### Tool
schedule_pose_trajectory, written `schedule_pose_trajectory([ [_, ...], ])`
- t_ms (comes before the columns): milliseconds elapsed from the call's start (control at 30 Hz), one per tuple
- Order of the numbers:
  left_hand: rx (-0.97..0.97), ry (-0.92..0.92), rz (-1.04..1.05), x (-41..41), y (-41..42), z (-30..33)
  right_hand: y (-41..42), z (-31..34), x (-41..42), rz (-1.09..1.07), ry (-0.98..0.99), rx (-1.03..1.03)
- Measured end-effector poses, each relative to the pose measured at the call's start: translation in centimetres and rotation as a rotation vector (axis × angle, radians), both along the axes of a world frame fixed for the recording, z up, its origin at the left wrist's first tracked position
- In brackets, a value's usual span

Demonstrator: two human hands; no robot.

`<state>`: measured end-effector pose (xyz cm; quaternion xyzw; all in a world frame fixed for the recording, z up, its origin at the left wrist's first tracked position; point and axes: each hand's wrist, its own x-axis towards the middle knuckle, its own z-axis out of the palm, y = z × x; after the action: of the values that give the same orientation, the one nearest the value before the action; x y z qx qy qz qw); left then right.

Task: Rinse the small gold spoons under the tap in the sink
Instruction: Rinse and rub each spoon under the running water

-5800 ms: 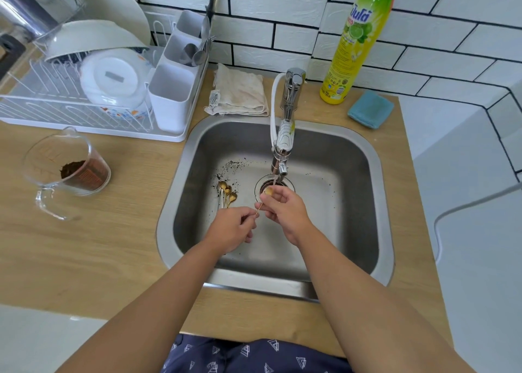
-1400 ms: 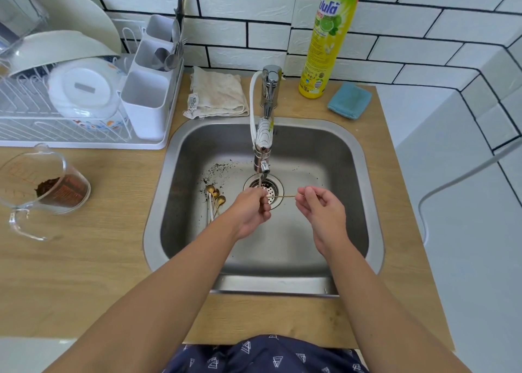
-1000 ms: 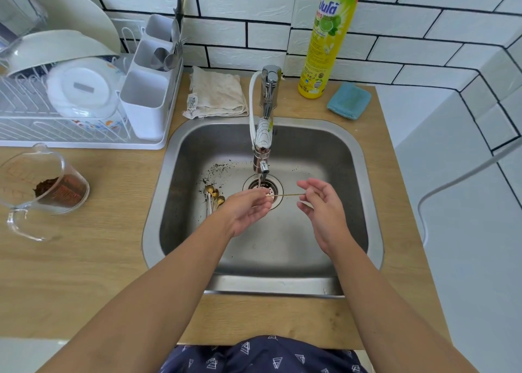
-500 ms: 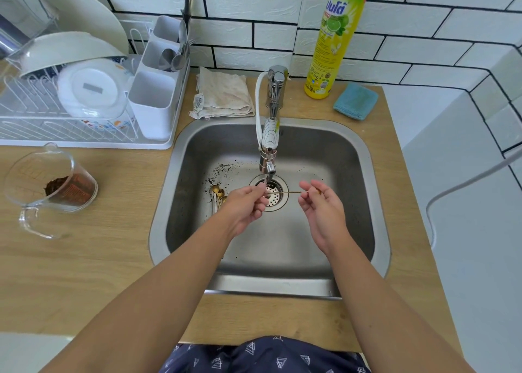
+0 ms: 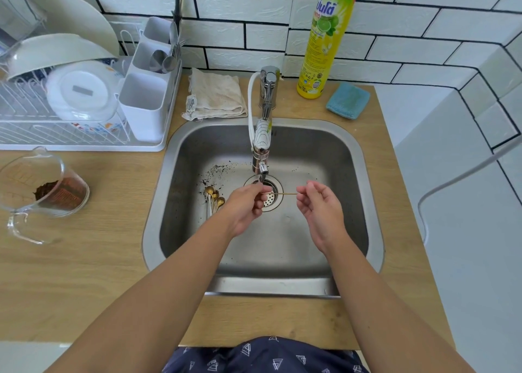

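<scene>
- The left hand [image 5: 244, 207] is pinching one end of a thin gold spoon [image 5: 279, 194], its fingers curled round that end, just under the tap [image 5: 262, 135].
- The right hand [image 5: 320, 207] is pinching the other end of the same spoon between thumb and first finger, while its other fingers are standing loosely open.
- The spoon is lying level between the two hands, over the drain [image 5: 269, 194] in the middle of the sink [image 5: 375, 231]. I cannot tell if water is running from the tap.
- More gold spoons [image 5: 214, 197] are lying together on the sink floor, at 9 o'clock from the drain, just beside the left hand.
- Dark crumbs [image 5: 219, 169] are sitting on the sink floor at 12 o'clock from these spoons.
- A glass jug [image 5: 36, 192] with some brown powder is lying tilted on the wooden bench [image 5: 84, 259], at 9 o'clock from the sink and well apart from it.
- A white rack [image 5: 70, 135] is standing at 10 o'clock from the sink, carrying white bowls, a plate and a cutlery holder [image 5: 144, 104] with steel spoons.
- A folded cloth [image 5: 216, 95] is lying at 11 o'clock from the sink, near the base of the tap.
- A yellow soap bottle [image 5: 324, 42] is standing upright at 1 o'clock from the sink, against the tiled wall, and a blue sponge [image 5: 348, 101] is lying just beside it.
</scene>
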<state>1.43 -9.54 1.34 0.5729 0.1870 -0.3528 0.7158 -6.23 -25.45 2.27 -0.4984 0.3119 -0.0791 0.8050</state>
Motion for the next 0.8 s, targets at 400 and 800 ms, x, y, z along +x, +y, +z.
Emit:
schedule_pose_trajectory([
  [400,0.056,0.065,-0.207,0.4,2.4,0.9,0.2,-1.0,1.3,0.085,0.015,-0.301],
  [800,0.198,-0.149,-0.097,-2.1,5.1,1.0,6.3,-1.7,2.3,0.437,0.208,-0.169],
])
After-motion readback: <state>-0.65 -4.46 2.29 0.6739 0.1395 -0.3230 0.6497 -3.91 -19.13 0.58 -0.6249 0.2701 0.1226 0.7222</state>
